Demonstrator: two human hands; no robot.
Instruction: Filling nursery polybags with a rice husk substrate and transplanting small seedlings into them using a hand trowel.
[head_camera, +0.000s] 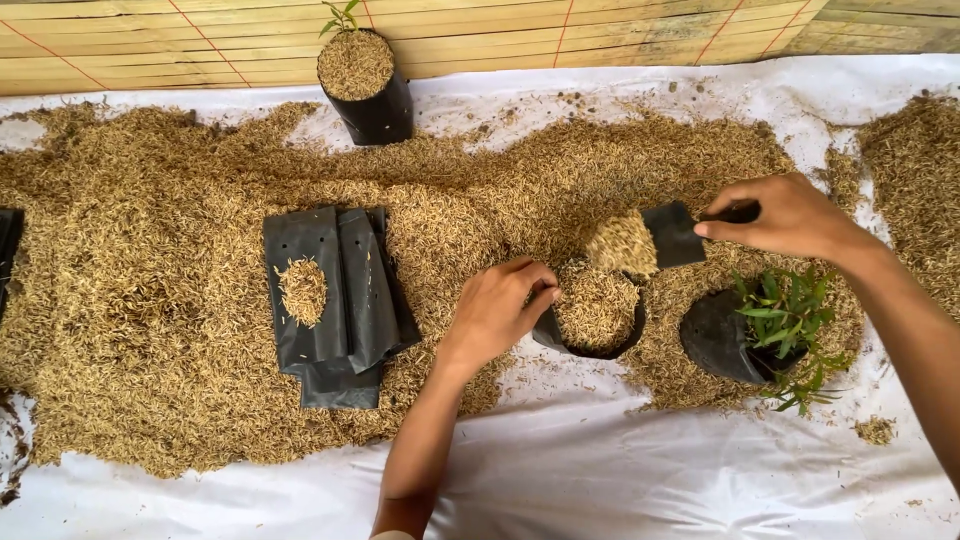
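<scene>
Beside the seedling bag (725, 340), left hand (497, 310) pinches the soft grow bag's (595, 315) rim (best grip); right hand (785, 215) fingers clamp a husk-laden black scoop (668, 235), light, spill-prone.

Left hand (497, 312) grips the rim of an open black grow bag (596, 318), nearly full of rice husk. Right hand (785, 214) holds a black scoop (668, 234) tilted over the bag's mouth — husk heaped at its lower edge, just above the fill.

Beside the bag, to the right: a black bag with a green seedling (775, 330), lying tipped on the husk. Left of centre, a stack of flat empty black bags (335, 295) with a little husk on top. At the far edge, an upright filled bag with a small sprout (364, 88) — well apart from the hands. Loose husk pile (150, 290) covers a white sheet (600, 470); bamboo mat (560, 30) behind.
</scene>
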